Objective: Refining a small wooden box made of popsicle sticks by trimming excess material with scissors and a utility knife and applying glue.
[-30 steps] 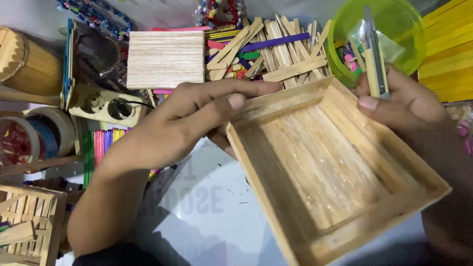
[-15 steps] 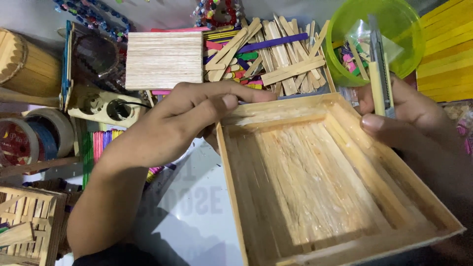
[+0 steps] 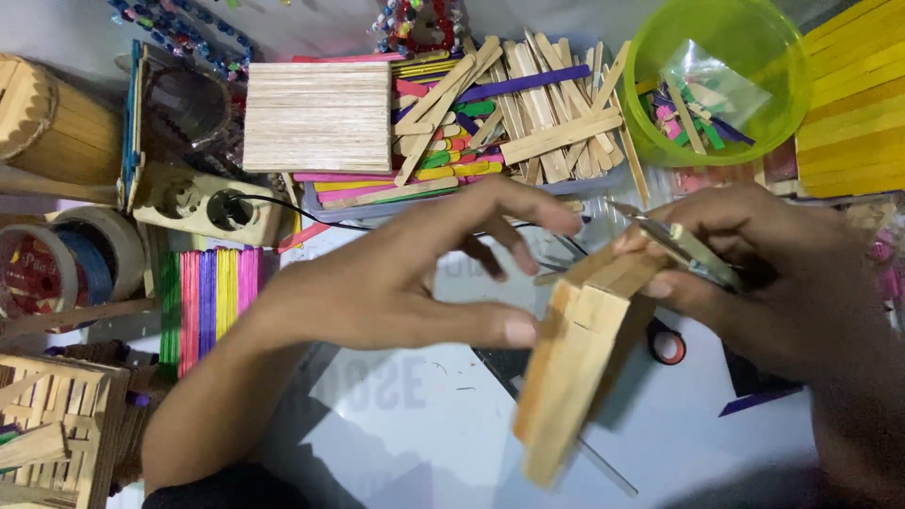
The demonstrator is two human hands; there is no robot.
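Wooden tray (image 3: pixel 575 368) made of flat sticks has been flipped up on its edge; a moment ago it lay flat and open side up, so now only its side shows, low at about five o'clock. Right hand (image 3: pixel 764 283) grips its top corner at three o'clock, with a thin stick (image 3: pixel 683 247) pinched in the same fingers. Left hand (image 3: pixel 415 283) has let go of the rim and is open, thumb just touching the tray's side. Green bowl (image 3: pixel 721 85) sits at one o'clock, a pile of sticks (image 3: pixel 509 104) at twelve
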